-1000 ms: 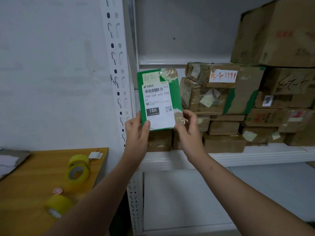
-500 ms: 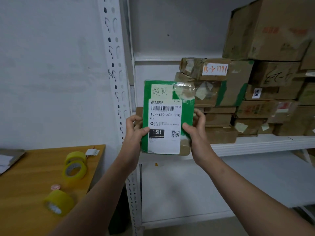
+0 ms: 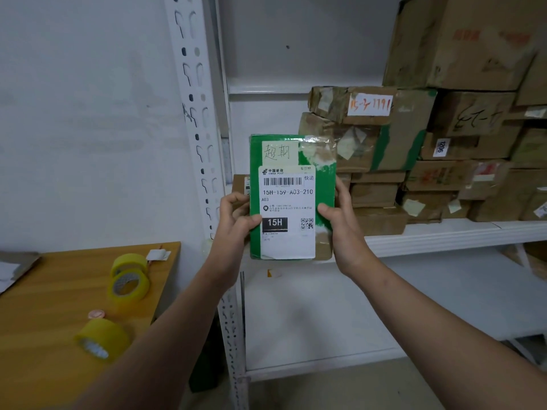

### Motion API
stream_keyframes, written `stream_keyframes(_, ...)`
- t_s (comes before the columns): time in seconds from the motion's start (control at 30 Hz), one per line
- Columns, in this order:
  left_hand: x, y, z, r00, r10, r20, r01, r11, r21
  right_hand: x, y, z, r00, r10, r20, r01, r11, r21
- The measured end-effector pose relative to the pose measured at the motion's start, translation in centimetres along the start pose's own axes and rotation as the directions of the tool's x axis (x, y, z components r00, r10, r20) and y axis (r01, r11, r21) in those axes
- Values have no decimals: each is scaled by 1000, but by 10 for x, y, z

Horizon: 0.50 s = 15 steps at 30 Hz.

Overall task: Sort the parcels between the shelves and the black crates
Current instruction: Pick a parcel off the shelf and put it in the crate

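- Left hand (image 3: 233, 229) is bare, with slim fingers (image 3: 236, 199) and soft folds of skin at the knuckles
- Right hand (image 3: 344, 235) is bare too, of much the same build, the thumb rounded at its tip
- Left forearm (image 3: 177, 315) is uncovered all along the stretch I can see, smooth and slender, narrowing at the wrist
- Right forearm (image 3: 414, 309) is likewise uncovered, with a faint short line across it just behind the wrist

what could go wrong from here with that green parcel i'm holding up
The green parcel is held only by its side edges between the left hand and right hand, so it could tip or slip. The cardboard boxes on the shelf are stacked unevenly; pushing the parcel in beside them might knock one loose.
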<state>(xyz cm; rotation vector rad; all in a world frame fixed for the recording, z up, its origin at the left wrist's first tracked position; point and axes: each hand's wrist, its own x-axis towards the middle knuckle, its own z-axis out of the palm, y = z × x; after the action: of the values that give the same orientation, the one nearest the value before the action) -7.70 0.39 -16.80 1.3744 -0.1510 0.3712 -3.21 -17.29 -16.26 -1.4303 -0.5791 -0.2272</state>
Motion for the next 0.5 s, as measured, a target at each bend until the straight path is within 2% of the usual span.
stream_keyframes(0.23,-20,-16,11,999,5,41,-4,1000,-15,-23,7,-10,997,71,-34,-70,996,51)
stream_keyframes(0.5,-49,-68,61,976,-207,66,208,978,2,-75,30,-70,963,226,-147,-230,973,-11)
